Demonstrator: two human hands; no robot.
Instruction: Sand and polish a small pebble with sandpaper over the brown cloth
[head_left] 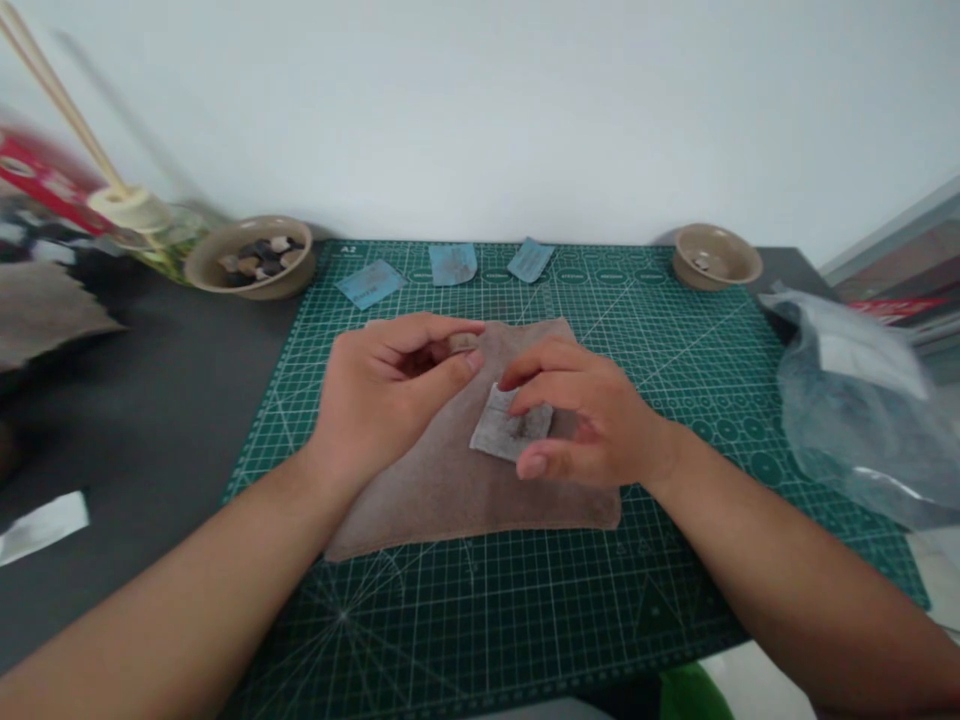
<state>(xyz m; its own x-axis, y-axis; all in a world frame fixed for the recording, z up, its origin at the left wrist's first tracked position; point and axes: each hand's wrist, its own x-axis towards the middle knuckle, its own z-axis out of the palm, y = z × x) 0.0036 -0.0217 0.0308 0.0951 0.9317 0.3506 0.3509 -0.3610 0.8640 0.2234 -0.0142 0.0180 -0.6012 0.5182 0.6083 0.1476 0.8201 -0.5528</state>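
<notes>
My left hand is closed above a brown cloth, thumb and forefinger pinched around a small beige stone, mostly hidden by the fingers. Under my right hand lies a small grey square of sandpaper, smudged dark, on the cloth. The right fingers are apart and curved over that square; whether the fingertips touch it I cannot tell. Nothing shows in the right hand.
A green cutting mat carries the cloth. Blue-grey sandpaper pieces lie along its back edge. A bowl of stones stands back left, a smaller-filled bowl back right. A plastic bag sits right, a reed diffuser left.
</notes>
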